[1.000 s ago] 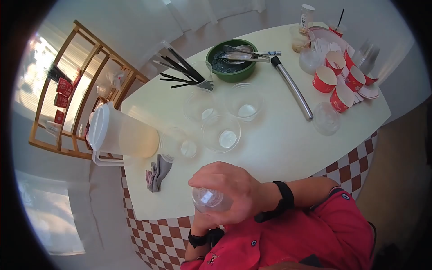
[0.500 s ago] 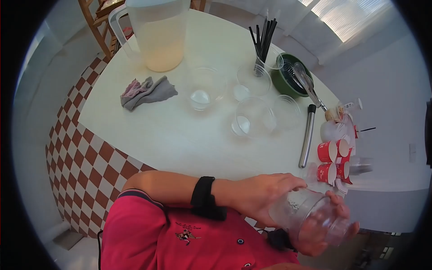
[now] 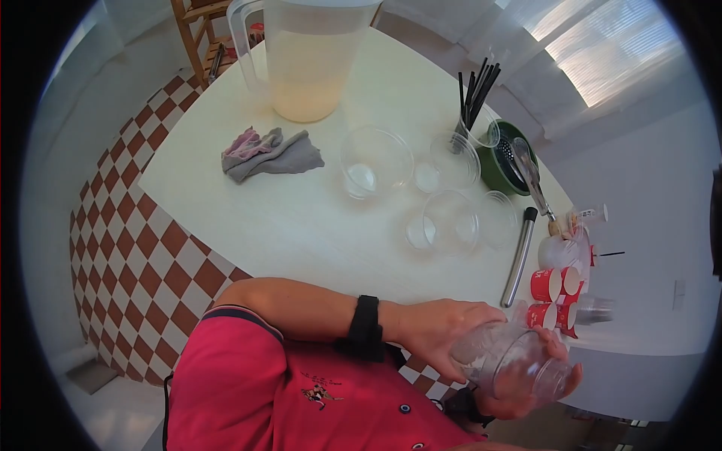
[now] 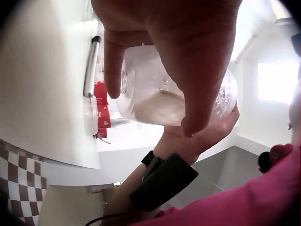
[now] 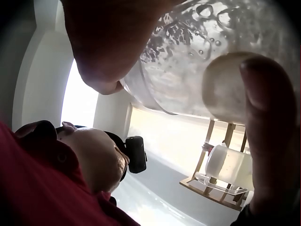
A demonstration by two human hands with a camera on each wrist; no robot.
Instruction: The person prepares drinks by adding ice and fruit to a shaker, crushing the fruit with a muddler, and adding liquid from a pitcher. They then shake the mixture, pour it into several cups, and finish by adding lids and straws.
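Note:
At the lower right of the head view, both hands hold a clear shaker (image 3: 500, 357) lying tilted, its narrow capped end toward the right. My left hand (image 3: 444, 331) grips the wide end, that arm stretched across the chest. Around the narrower end curl the fingers of my right hand (image 3: 519, 402), partly seen through the clear wall. In the left wrist view, cloudy liquid shows inside the shaker (image 4: 153, 101), between the left thumb and fingers. Bubbles and drops cling to the shaker wall (image 5: 188, 52) in the right wrist view.
On the white table (image 3: 248, 218) stand a pitcher of pale liquid (image 3: 312, 68), a grey cloth (image 3: 278, 154), several clear cups (image 3: 376, 161) and black straws (image 3: 477, 94). A green bowl (image 3: 500, 169) with utensils, a metal muddler (image 3: 519, 259) and red paper cups (image 3: 543, 286) line the right side.
Both hands have swung the shaker from the left front of the body to the right, and the head view has turned. Over the last half second the hands shift only slightly.

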